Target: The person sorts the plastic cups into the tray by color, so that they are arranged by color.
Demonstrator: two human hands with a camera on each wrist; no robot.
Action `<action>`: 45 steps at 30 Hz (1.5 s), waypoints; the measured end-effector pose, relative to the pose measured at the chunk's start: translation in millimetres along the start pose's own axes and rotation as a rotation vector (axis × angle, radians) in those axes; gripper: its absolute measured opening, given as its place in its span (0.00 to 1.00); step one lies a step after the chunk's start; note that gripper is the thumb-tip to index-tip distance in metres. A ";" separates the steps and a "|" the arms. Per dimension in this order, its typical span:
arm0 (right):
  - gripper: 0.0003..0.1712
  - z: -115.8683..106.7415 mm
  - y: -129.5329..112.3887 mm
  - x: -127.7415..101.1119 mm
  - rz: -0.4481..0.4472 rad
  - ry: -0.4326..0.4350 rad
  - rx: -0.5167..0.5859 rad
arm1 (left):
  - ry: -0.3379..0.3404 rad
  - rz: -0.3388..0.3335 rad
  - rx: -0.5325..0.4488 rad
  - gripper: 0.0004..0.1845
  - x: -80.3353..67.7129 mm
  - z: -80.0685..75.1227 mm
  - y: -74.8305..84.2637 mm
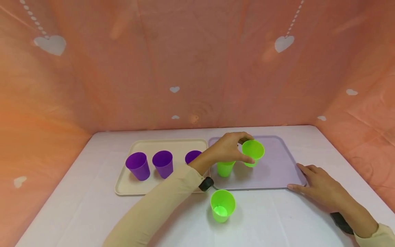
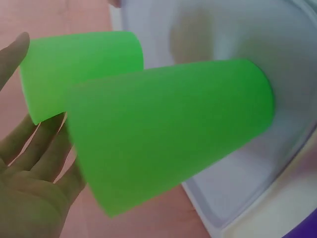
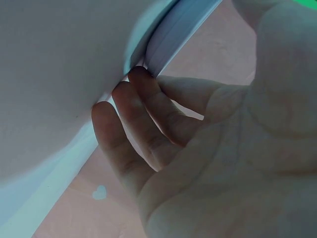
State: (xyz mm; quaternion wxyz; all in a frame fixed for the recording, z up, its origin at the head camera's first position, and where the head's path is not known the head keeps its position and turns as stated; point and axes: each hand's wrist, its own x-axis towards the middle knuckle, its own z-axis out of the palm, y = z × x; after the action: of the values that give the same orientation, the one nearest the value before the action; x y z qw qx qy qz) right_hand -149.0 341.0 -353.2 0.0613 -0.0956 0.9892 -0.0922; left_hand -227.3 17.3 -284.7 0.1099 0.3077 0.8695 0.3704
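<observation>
My left hand [image 1: 229, 147] grips a green cup [image 1: 254, 152] near its rim, thumb on one side and fingers on the other. The cup seems to hang slightly above the lilac tray [image 1: 277, 154]. Beside it, a second green cup [image 1: 225, 169] stands on that tray, partly hidden by the left hand; it fills the middle of the left wrist view. A third green cup [image 1: 222, 206] stands on the white table in front of the tray. My right hand [image 1: 322, 185] touches the lilac tray's near right corner with extended fingers [image 3: 131, 101].
Left of the lilac tray lies a cream tray [image 1: 146, 145]. Three purple cups stand on it in a row: a left one [image 1: 140, 169], a middle one [image 1: 163, 166] and a right one [image 1: 192, 155], partly behind the left forearm. An orange cloth [image 1: 197, 68] surrounds the table.
</observation>
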 end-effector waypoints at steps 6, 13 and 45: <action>0.59 -0.2 1.2 -1.5 0.006 0.000 0.016 | -0.045 -0.037 0.095 0.36 10.2 8.3 -3.5; 0.60 0.9 0.9 -0.6 0.001 0.003 0.002 | -0.090 -0.075 0.191 0.37 12.9 14.8 0.0; 0.59 1.9 0.1 -0.1 -0.034 0.043 0.004 | -0.065 -0.115 0.293 0.38 11.6 23.7 4.7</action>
State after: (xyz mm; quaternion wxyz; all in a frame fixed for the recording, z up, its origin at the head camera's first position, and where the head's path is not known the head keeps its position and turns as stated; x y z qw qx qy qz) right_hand -148.6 340.7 -355.1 0.0387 -0.1103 0.9884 -0.0973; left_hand -224.4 40.7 -297.5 0.1129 0.2819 0.9265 0.2224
